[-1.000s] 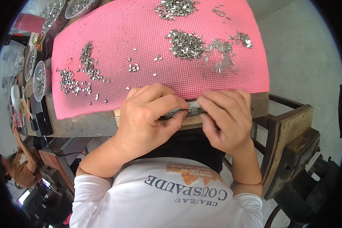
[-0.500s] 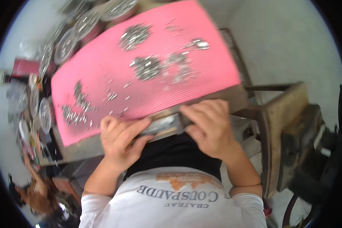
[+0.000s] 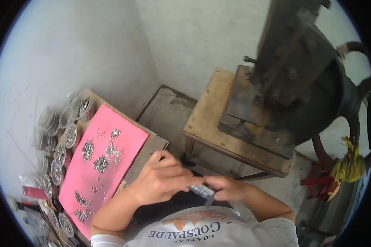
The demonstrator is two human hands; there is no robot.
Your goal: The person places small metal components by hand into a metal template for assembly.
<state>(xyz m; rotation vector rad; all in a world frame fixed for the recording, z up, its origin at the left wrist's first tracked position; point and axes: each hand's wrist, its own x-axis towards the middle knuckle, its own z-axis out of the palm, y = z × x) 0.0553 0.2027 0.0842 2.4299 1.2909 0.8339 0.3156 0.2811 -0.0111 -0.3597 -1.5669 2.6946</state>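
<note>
- Writing: dark lettering (image 3: 193,231) and one orange print (image 3: 185,221) mark the white shirt (image 3: 251,234), bottom centre.
- Lower centre: the right hand (image 3: 228,188) has its grip clamped on one grey metal holder (image 3: 202,190); the left hand (image 3: 163,180) meets its left end, grip too obscured to tell.
- Left: one pink mat (image 3: 130,142) on one surface (image 3: 147,155), several metal heaps (image 3: 100,164), at least six tubs (image 3: 75,143).
- Upper right: one dark machine (image 3: 303,78).

Wooden stand (image 3: 206,105): stood on grey floor (image 3: 276,190). Pale wall (image 3: 193,37): rose behind the stand, meeting a side wall (image 3: 86,53) in a corner to the stand's left. Workbench (image 3: 146,155): left of the stand. Red frame (image 3: 313,181): stood right.
</note>
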